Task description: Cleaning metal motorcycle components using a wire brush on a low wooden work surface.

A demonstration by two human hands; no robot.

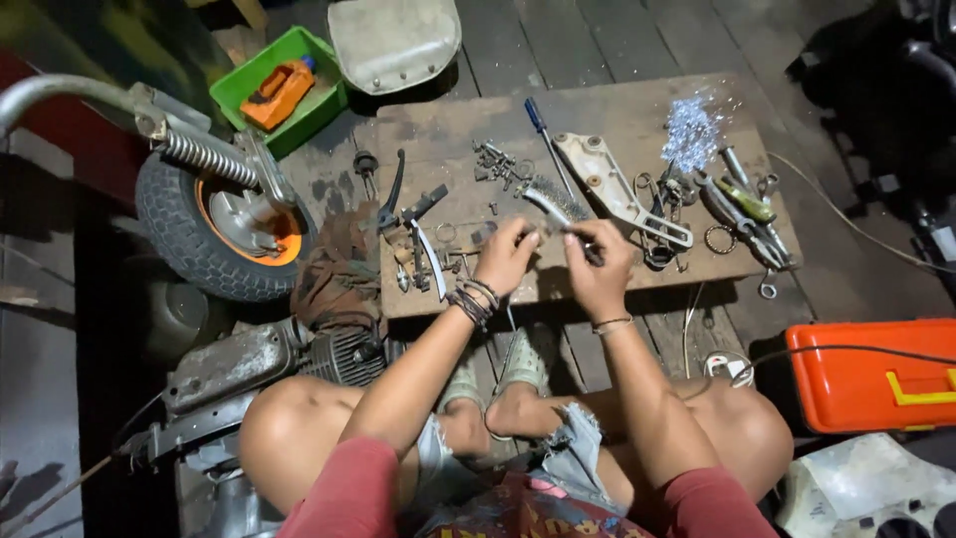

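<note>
My left hand (506, 257) is pinched shut on a small metal part (530, 237), too small for me to tell its kind; my right hand (597, 261) is clenched round a thin dark tool (582, 245), its tip just beside that part; both hover over the near edge of a wooden board (637, 110); a wire brush (548, 201) lies just beyond my knuckles, a blue-handled screwdriver (539, 122) and a pale metal bracket (617, 189) behind it; pliers (747, 204) sit to my right; a small wheel (214, 224) and a green tray (284, 85) lie well off to my left.
</note>
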